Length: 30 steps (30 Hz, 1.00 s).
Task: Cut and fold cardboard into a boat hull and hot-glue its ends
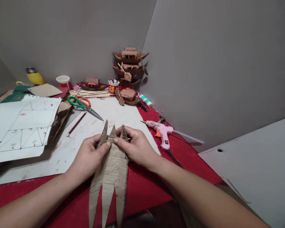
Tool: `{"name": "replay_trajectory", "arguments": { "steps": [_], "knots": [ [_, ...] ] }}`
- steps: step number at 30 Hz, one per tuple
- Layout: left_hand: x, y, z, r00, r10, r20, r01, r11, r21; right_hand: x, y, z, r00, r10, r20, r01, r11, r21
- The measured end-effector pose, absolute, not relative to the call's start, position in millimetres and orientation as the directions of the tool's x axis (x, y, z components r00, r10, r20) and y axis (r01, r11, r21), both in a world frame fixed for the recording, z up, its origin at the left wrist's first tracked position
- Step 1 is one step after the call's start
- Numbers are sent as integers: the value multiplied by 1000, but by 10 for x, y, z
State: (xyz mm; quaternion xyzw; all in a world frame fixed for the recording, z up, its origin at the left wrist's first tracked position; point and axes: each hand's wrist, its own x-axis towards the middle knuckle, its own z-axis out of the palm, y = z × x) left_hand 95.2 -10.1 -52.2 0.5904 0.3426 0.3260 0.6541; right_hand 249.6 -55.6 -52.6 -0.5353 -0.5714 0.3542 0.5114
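Red-white cup (113, 86) apparently holding sticks, hands (136, 147) nearby

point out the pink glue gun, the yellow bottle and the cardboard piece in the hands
pink glue gun (165, 137): head view, on its handle
yellow bottle (35, 78): head view, on its yellow body
cardboard piece (111, 167): head view, on its broad middle part below the thumbs
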Motion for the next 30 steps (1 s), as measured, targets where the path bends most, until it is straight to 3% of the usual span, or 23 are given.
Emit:
{"name": "replay_trajectory", "arguments": {
  "steps": [5, 9, 13, 18, 26, 30],
  "knots": [
    [937, -105, -512, 539, 832, -129, 19, 142, 990, 2497, -546, -489, 74, 997, 21, 77, 15, -997],
    [914, -131, -434, 544, 821, -171, 25, 187, 982, 2477, -571, -468, 26, 999, -46, 35, -47, -998],
    [905, -140, -381, 565, 800, -201, 89, 183, 979, 2448, -617, -500, -3, 1000, 7, 79, 7, -997],
    [914, -115, -414, 562, 812, -158, 123, 107, 987, 2431, -650, -571, 4, 994, 112, 316, 105, -943],
    [839, -64, -475, 611, 778, -148, 144, 74, 987, 2424, -627, -524, -29, 999, 20, 123, 24, -992],
    [858, -112, -453, 587, 802, -107, 122, 43, 992, 2395, -641, -537, -19, 999, 51, 110, 53, -992]
  ]
}}
